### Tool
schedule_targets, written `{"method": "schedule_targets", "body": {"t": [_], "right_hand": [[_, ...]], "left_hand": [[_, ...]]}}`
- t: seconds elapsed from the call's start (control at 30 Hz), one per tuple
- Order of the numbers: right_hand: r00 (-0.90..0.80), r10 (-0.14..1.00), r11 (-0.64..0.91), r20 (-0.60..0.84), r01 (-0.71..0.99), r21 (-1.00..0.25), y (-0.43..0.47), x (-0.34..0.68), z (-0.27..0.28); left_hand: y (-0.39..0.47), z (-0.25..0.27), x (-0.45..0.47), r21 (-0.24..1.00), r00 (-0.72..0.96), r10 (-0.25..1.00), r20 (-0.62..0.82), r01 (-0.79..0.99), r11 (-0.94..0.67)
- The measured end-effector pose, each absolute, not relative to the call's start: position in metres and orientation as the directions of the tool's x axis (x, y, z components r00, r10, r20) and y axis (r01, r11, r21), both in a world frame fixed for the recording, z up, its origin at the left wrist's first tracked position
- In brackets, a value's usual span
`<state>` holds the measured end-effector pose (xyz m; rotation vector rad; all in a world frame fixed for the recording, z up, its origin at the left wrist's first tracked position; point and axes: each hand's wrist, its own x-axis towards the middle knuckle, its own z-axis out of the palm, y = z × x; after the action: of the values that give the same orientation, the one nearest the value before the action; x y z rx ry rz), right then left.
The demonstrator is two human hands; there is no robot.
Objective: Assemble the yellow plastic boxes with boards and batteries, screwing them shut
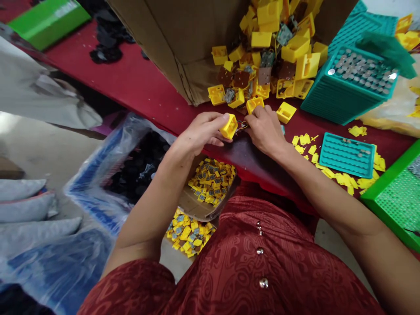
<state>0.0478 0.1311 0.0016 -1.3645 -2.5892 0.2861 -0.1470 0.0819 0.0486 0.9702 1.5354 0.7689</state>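
Note:
My left hand (204,130) grips a small yellow plastic housing (229,126) between thumb and fingers, its hollow side showing. Thin coloured wires (242,125) run between that housing and my right hand (266,131). The right fingers are bent and pinched together at the wires, the fingertips partly hidden. Just beyond them, another yellow housing (254,105) lies at the pile's edge, against or right behind the right knuckles. One more loose yellow housing (286,112) sits to the right of that hand on the red table (187,114).
A cardboard box (164,35) spills yellow housings and brown plates. To the right stand stacked teal trays (337,94), a flat teal tray (346,155) among small yellow pieces, and a green crate (370,197). Below left are a lined blue crate (85,179) and a carton (197,212) of yellow parts.

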Motion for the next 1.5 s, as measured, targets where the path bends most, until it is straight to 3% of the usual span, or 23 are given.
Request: {"method": "schedule_targets", "body": {"t": [0.1, 0.2, 0.3, 0.5, 0.6, 0.77, 1.0, 1.3, 1.5], "right_hand": [[-0.514, 0.856, 0.504, 0.056, 0.806, -0.309, 0.125, 0.047, 0.007], [-0.502, 0.853, 0.507, 0.141, 0.735, -0.451, 0.104, 0.072, 0.017], [-0.469, 0.854, 0.499, 0.226, 0.615, -0.611, 0.074, 0.102, 0.025], [-0.383, 0.917, 0.308, 0.111, 0.504, -0.806, 0.037, 0.130, 0.034], [-0.324, 0.939, 0.266, 0.119, 0.458, -0.848, 0.037, 0.132, 0.043], [-0.240, 0.962, 0.219, 0.133, 0.376, -0.900, 0.039, 0.134, 0.057], [-0.179, 0.956, 0.284, 0.232, 0.371, -0.884, 0.038, 0.135, 0.053], [-0.100, 0.970, 0.243, 0.222, 0.465, -0.852, 0.021, 0.148, 0.039], [-0.097, 0.971, 0.236, 0.217, 0.505, -0.830, 0.032, 0.140, 0.061]], "left_hand": [[0.071, 0.052, -0.144, 0.903, -0.031, 0.903, -0.428, 0.033, 0.429], [0.047, 0.053, -0.135, 0.881, 0.022, 0.897, -0.441, -0.178, 0.438], [0.017, 0.050, -0.122, 0.757, 0.143, 0.820, -0.555, -0.322, 0.569], [-0.020, 0.041, -0.096, 0.441, 0.399, 0.595, -0.697, -0.416, 0.795], [-0.019, 0.042, -0.090, 0.450, 0.382, 0.618, -0.687, -0.445, 0.775], [-0.003, 0.050, -0.087, 0.688, 0.161, 0.783, -0.601, -0.394, 0.609], [0.014, 0.049, -0.079, 0.744, 0.089, 0.812, -0.576, -0.354, 0.567], [0.000, 0.050, -0.075, 0.529, 0.315, 0.639, -0.702, -0.370, 0.764], [0.002, 0.056, -0.061, 0.406, 0.330, 0.561, -0.759, -0.434, 0.804]]}}
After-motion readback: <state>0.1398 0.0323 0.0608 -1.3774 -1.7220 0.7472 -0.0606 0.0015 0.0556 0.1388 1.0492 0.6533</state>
